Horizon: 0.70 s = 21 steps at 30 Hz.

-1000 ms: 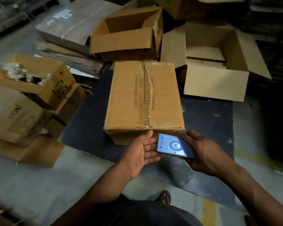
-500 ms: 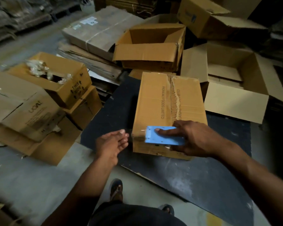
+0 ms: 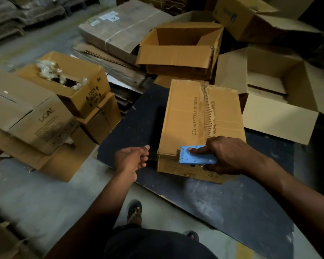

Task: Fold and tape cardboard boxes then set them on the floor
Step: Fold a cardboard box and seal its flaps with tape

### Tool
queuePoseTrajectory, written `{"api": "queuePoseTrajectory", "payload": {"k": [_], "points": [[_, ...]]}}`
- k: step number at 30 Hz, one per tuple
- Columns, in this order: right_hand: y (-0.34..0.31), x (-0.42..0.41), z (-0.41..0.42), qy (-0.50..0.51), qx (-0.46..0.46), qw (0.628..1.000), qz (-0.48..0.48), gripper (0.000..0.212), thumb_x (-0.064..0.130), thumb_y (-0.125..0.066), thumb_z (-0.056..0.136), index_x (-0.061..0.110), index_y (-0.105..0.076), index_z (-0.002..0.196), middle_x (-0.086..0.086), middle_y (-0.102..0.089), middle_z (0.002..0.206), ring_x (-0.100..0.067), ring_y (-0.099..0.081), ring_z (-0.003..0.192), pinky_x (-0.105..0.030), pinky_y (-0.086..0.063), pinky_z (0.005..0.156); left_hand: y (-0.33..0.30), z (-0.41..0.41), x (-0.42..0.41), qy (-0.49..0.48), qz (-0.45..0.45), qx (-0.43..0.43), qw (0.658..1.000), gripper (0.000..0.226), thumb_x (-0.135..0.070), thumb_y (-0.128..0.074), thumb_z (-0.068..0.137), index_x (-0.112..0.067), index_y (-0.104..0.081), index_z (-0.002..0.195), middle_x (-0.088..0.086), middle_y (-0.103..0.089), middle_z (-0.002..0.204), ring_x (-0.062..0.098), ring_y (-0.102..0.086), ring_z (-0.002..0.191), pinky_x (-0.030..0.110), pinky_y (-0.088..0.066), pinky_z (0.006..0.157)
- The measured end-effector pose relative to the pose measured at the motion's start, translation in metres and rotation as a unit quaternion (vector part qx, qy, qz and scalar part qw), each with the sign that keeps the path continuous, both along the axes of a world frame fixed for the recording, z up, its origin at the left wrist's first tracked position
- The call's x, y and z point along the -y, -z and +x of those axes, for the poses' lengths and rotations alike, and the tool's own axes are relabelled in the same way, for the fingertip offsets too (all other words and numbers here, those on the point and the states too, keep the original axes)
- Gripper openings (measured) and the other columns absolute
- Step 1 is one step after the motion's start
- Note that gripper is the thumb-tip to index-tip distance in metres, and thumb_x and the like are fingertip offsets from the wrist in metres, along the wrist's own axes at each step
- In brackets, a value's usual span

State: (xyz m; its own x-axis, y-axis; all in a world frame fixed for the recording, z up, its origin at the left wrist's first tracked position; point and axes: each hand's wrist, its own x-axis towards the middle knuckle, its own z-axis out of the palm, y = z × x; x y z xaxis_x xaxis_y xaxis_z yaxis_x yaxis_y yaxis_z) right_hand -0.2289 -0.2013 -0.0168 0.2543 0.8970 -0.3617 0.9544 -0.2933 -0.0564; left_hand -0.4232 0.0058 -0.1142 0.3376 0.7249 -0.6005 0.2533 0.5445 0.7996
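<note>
since a second ago the right hand (image 3: 226,156) has carried the flat blue plastic tape dispenser (image 3: 195,155) from in front of the box up onto its near top edge, and the left hand (image 3: 132,159) has drawn away to the left. the dispenser now lies across the near edge of the closed brown cardboard box printed "patanjali foods limited" (image 3: 185,120), the right hand wrapped around its right end with the index finger stretched flat along its top. the left hand hovers just beside the box's near left corner, fingers loosely curled and holding nothing, not touching the cardboard as far as can be seen. the box rests on a dark flat board (image 3: 138,113) laid on the grey concrete floor (image 3: 45,193), its top flaps shut with a torn strip of corrugation running along the centre seam.

behind it an open brown carton (image 3: 178,53) lies with one flap folded down over its front; what it holds is hidden in shadow. to the right a wide pale open carton (image 3: 275,109) shows only loose cardboard flaps inside. on the left, a box marked "this side" (image 3: 77,85) has crumpled clear plastic wrap (image 3: 49,70) spilling from a hole in its top, and sits on other closed cartons. a tied bundle of flattened cardboard (image 3: 118,28) lies farther back.
</note>
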Motion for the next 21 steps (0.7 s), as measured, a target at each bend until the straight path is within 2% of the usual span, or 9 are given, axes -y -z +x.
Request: {"api": "queuePoseTrajectory", "payload": {"k": [6, 10, 16, 19, 21], "points": [[-0.002, -0.014, 0.002, 0.001, 0.012, 0.999, -0.033, 0.074, 0.055, -0.065, 0.093, 0.059, -0.023, 0.154, 0.012, -0.037, 0.101, -0.017, -0.056, 0.109, -0.029, -0.041, 0.074, 0.014, 0.002, -0.003, -0.008, -0.002, -0.008, 1.0, 0.018, -0.012, -0.085, 0.084, -0.002, -0.075, 0.094, 0.012, -0.078, 0.08, 0.014, -0.067, 0.064, 0.024, -0.049, 0.05], [0.002, -0.023, 0.001, 0.012, 0.013, 0.999, -0.045, 0.073, 0.054, -0.066, 0.092, 0.061, -0.026, 0.152, 0.011, -0.043, 0.105, -0.019, -0.058, 0.111, -0.03, -0.04, 0.074, 0.022, 0.005, -0.001, -0.007, -0.005, -0.013, 1.0, 0.017, -0.014, -0.085, 0.085, -0.003, -0.076, 0.094, 0.012, -0.079, 0.083, 0.012, -0.065, 0.063, 0.022, -0.05, 0.049], [0.0, -0.021, 0.004, 0.029, -0.006, 0.998, -0.048, 0.073, 0.052, -0.067, 0.092, 0.067, -0.024, 0.149, 0.014, -0.039, 0.099, -0.018, -0.059, 0.107, -0.03, -0.041, 0.072, 0.022, -0.002, -0.002, -0.054, 0.045, 0.028, 0.997, 0.015, -0.014, -0.085, 0.085, -0.006, -0.074, 0.093, 0.007, -0.078, 0.079, 0.008, -0.069, 0.062, 0.021, -0.05, 0.049], [0.0, -0.023, 0.002, 0.03, -0.003, 0.999, -0.045, 0.068, 0.054, -0.063, 0.094, 0.066, -0.025, 0.149, 0.015, -0.039, 0.1, -0.017, -0.06, 0.107, -0.029, -0.04, 0.071, 0.029, -0.002, -0.004, -0.045, 0.022, 0.013, 0.999, 0.014, -0.015, -0.084, 0.085, -0.008, -0.074, 0.092, 0.005, -0.078, 0.079, 0.008, -0.069, 0.065, 0.022, -0.052, 0.053], [0.002, -0.028, -0.002, 0.023, 0.008, 0.999, -0.045, 0.066, 0.055, -0.061, 0.095, 0.065, -0.026, 0.149, 0.011, -0.047, 0.105, -0.02, -0.061, 0.108, -0.032, -0.045, 0.073, 0.037, -0.001, -0.004, -0.028, 0.0, -0.004, 1.0, 0.014, -0.016, -0.084, 0.086, -0.008, -0.075, 0.093, 0.004, -0.079, 0.079, 0.009, -0.068, 0.067, 0.023, -0.052, 0.054]]}}
